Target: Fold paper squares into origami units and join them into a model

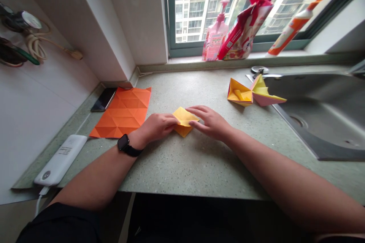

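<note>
A small folded sheet of yellow origami paper (184,115) lies on the counter between my hands, with one flap raised across its middle. My left hand (159,124), with a black watch on its wrist, pinches the paper's left corner between thumb and fingers. At the right side, my right hand (209,121) has its fingers stretched out and its thumb apart, the fingertips touching the paper's right edges. Left of my left hand is a creased orange sheet of paper (127,112). Folded paper pieces in yellow and pink (264,97) stand near the sink.
A dark phone (104,99) lies beside the orange sheet. A white power bank (61,159) with a cable sits at the counter's left edge. The steel sink (302,140) is at right. A pink pump bottle (215,40), a red bag (245,30) and an orange-white bottle (293,28) stand on the windowsill.
</note>
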A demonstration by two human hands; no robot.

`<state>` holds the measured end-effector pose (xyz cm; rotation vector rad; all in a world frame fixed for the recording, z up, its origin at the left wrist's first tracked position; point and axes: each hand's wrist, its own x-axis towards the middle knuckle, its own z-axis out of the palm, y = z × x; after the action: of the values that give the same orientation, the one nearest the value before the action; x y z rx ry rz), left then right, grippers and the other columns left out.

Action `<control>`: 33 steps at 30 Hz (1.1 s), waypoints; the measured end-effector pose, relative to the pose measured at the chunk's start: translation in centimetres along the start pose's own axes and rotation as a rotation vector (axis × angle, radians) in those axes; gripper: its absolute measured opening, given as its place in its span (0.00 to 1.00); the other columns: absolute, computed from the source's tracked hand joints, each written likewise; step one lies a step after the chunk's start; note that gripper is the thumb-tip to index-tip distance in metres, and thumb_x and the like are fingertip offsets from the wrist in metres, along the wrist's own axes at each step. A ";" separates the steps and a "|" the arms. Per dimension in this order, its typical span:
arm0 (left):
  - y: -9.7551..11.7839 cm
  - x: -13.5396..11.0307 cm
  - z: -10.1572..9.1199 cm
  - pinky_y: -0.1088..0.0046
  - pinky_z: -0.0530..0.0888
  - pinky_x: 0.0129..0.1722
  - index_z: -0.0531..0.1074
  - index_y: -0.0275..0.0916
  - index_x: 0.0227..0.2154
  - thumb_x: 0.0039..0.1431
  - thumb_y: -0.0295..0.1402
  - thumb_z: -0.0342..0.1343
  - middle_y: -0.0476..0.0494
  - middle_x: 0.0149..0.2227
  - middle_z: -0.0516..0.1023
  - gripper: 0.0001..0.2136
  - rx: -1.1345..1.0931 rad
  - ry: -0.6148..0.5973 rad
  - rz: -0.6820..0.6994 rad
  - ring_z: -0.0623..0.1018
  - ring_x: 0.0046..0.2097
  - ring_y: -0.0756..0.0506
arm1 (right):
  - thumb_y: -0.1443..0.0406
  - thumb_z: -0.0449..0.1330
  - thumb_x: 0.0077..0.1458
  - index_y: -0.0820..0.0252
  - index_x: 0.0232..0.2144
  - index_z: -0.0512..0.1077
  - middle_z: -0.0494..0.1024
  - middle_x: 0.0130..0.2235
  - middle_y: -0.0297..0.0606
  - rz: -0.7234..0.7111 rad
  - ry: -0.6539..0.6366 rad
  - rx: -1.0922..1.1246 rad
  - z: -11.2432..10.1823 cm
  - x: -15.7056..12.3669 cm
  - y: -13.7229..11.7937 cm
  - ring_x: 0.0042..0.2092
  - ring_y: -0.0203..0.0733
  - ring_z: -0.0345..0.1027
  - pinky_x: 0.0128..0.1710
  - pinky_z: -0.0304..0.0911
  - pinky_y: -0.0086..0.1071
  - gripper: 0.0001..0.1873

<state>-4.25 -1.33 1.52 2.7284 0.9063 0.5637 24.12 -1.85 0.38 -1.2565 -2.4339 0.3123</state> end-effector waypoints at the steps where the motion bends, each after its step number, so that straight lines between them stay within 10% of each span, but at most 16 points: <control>1: 0.0 0.0 -0.1 0.70 0.80 0.47 0.84 0.44 0.49 0.75 0.29 0.56 0.43 0.50 0.87 0.11 -0.003 0.008 -0.010 0.86 0.47 0.44 | 0.48 0.56 0.74 0.50 0.70 0.74 0.80 0.66 0.45 -0.038 -0.006 0.006 -0.1 0.0 -0.2 0.66 0.54 0.73 0.67 0.68 0.51 0.29; 10: 0.2 0.0 0.0 0.71 0.78 0.42 0.85 0.46 0.50 0.73 0.29 0.59 0.46 0.51 0.88 0.11 0.027 0.016 -0.022 0.86 0.45 0.45 | 0.61 0.52 0.75 0.40 0.59 0.84 0.87 0.55 0.37 -0.006 -0.125 -0.066 0.3 0.1 -0.7 0.55 0.49 0.80 0.58 0.74 0.43 0.23; 23: 1.0 0.1 -0.6 0.71 0.69 0.34 0.85 0.41 0.41 0.74 0.32 0.58 0.45 0.38 0.86 0.10 0.069 0.039 -0.062 0.82 0.36 0.46 | 0.62 0.61 0.70 0.52 0.42 0.85 0.86 0.38 0.38 -0.131 0.006 -0.017 0.3 -0.1 0.0 0.38 0.41 0.77 0.38 0.65 0.33 0.11; 33: 1.9 0.5 -0.2 0.69 0.71 0.38 0.82 0.39 0.38 0.76 0.36 0.54 0.45 0.38 0.84 0.13 -0.068 0.049 -0.198 0.79 0.38 0.46 | 0.62 0.61 0.69 0.54 0.57 0.79 0.85 0.37 0.36 -0.032 0.008 0.038 0.7 -0.2 -0.2 0.36 0.41 0.77 0.39 0.66 0.34 0.16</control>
<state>-2.89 -2.50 2.43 2.5370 1.1321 0.6118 23.76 -2.11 -0.27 -1.1998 -2.4275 0.3423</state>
